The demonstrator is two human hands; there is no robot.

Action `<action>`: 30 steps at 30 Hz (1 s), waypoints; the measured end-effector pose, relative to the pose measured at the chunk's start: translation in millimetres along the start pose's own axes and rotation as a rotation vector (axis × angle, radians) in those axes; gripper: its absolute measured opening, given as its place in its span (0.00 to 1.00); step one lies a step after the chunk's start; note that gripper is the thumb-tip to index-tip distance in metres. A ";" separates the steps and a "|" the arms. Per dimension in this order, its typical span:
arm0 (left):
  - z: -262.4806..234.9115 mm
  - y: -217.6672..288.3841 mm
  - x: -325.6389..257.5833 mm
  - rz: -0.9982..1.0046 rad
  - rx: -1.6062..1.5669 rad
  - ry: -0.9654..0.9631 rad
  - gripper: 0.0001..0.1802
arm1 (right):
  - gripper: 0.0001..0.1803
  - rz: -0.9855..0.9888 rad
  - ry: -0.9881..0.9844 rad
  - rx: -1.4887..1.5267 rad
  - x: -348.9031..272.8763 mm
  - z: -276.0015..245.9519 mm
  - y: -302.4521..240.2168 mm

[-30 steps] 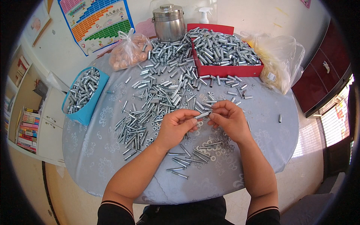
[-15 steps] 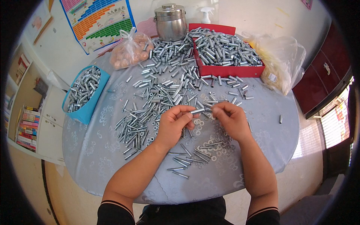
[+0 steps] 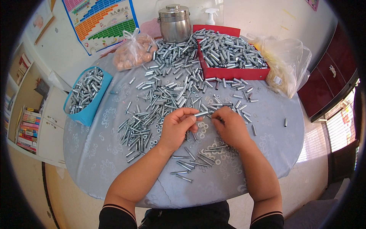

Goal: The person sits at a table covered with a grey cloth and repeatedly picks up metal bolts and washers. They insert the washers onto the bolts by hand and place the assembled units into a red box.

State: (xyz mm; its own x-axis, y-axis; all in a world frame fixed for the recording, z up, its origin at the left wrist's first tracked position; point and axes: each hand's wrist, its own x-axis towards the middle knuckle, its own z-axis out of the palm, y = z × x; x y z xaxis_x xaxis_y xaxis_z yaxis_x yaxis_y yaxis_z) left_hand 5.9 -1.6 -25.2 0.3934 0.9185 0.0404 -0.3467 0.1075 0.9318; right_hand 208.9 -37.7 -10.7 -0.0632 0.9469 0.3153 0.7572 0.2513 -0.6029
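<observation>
**Two hands joined at a small metal sleeve above a table strewn with hardware**

The left hand (image 3: 176,128) pinched a short silvery metal sleeve (image 3: 201,113) between thumb and fingertips, holding it level just above the grey patterned tablecloth (image 3: 95,152). The right hand (image 3: 230,128) met it at the sleeve's right end, fingers curled inward; what they gripped, if anything, could not be told. Loose sleeves and bolts (image 3: 167,99) lay scattered beyond the hands, flat washers (image 3: 202,131) directly beneath them, and a small group of bolts (image 3: 188,164) nearer the person. A red tray (image 3: 232,73) and a blue bin (image 3: 89,110) each held more of the same parts; a steel pot (image 3: 174,23) and two plastic bags (image 3: 133,51) stood at the far edge. Judged by appearance, the sleeve was rigid, light, smooth-plated and therefore apt to slip or roll; a pinch around its middle, leaving the open end free, seemed the securest hold.
</observation>
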 end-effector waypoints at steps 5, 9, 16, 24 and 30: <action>2.5 1.2 -1.2 -0.019 0.024 -0.015 0.12 | 0.03 0.362 0.118 0.725 2.8 -4.9 -3.4; 1.8 -1.0 -1.2 -0.021 0.067 -0.041 0.12 | 0.04 0.366 0.053 0.814 2.9 -7.7 -4.9; 2.1 -1.4 -1.5 -0.029 0.103 -0.019 0.13 | 0.05 0.394 0.003 0.945 2.3 -9.4 -4.5; 3.7 0.0 -1.6 -0.032 0.119 0.004 0.12 | 0.07 0.383 -0.032 0.936 0.8 -8.3 -2.6; 2.4 0.3 -2.0 -0.025 0.134 -0.032 0.12 | 0.07 0.362 -0.023 0.932 0.4 -7.0 -4.4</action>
State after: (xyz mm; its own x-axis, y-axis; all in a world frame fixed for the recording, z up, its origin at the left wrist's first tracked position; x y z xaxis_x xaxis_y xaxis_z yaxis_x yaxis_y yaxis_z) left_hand 7.0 -4.3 -24.1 0.4278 0.9035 0.0261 -0.2202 0.0762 0.9725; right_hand 210.1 -39.7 -2.9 0.0507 0.9987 -0.0092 -0.0779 -0.0052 -0.9969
